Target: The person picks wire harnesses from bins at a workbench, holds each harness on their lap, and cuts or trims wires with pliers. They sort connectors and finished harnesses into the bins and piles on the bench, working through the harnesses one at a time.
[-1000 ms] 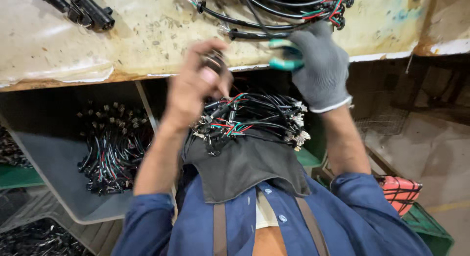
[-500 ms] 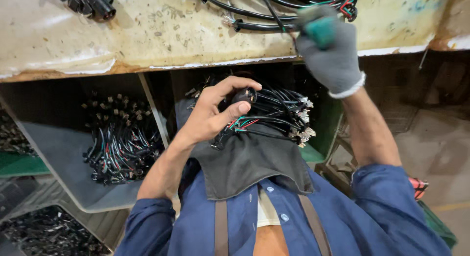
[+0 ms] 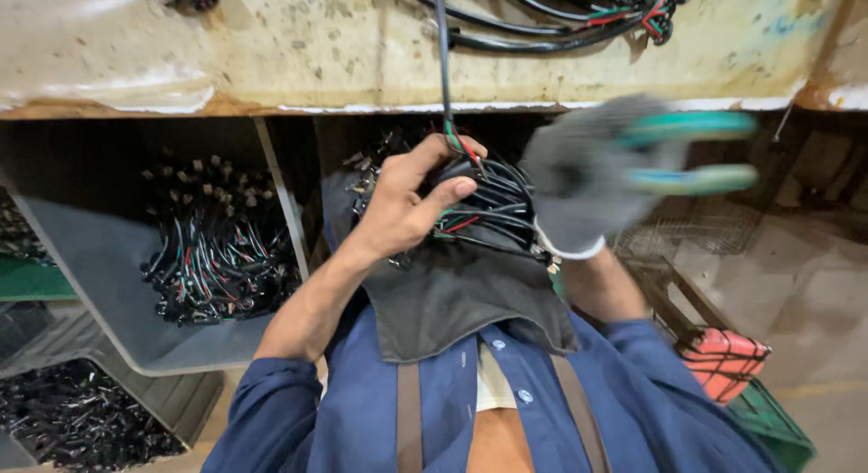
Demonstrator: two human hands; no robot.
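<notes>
Two hands (image 3: 407, 202), one grey glove (image 3: 570, 179), one green-handled tool (image 3: 692, 152), one red crate (image 3: 723, 360).

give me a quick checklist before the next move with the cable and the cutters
1. Left hand grips the black cable at the bundle of wires: ok.
2. Gloved right hand holds the green-handled cutters: ok.
3. Cutter tip position and jaws: cannot tell, blurred.
4. Cable runs up onto the workbench: ok.
5. Left fingers away from the cutters: cannot tell.
</notes>
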